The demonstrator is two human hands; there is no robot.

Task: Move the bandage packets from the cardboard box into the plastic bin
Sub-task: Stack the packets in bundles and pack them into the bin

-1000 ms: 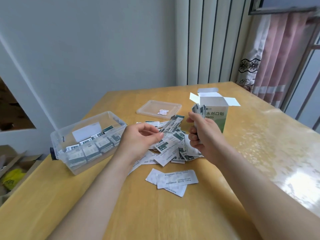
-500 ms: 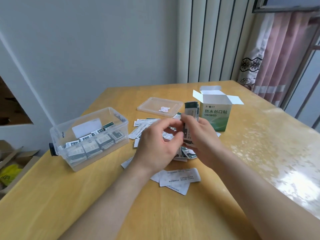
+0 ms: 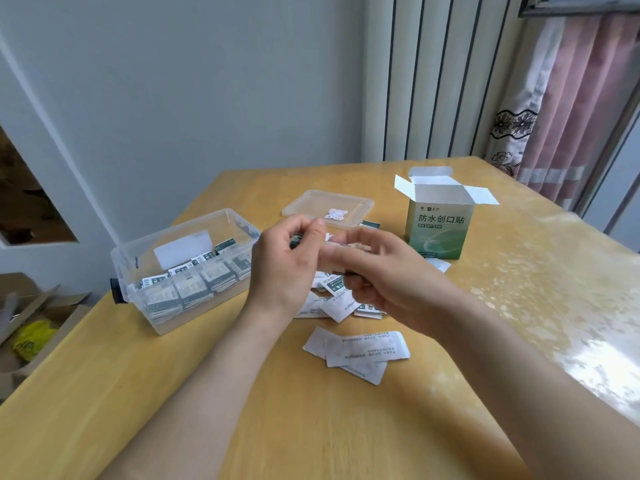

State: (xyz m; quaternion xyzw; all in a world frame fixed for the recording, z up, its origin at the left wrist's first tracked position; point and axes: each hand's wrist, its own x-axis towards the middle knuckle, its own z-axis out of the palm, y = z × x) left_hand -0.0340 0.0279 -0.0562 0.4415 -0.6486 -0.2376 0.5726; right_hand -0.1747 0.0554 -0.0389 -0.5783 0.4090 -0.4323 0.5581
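Now squaring a packet stack (image 3: 335, 283).
Left hand (image 3: 287, 263) and right hand (image 3: 393, 284) pinch it; the plastic bin (image 3: 138, 252) comes next.

Open surface (image 3: 311, 427) near and right
Scattered packets (image 3: 360, 348) lie centre; plastic bin (image 3: 131, 271) blocks left, cardboard box (image 3: 438, 230) far right.

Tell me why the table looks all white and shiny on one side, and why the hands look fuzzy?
In the head view, light glares off the glossy table on its right side and washes the wood white. In the same view the left hand, the right hand and the bandage packets between them are smeared, probably by motion blur. The print on the cardboard box is sharp.
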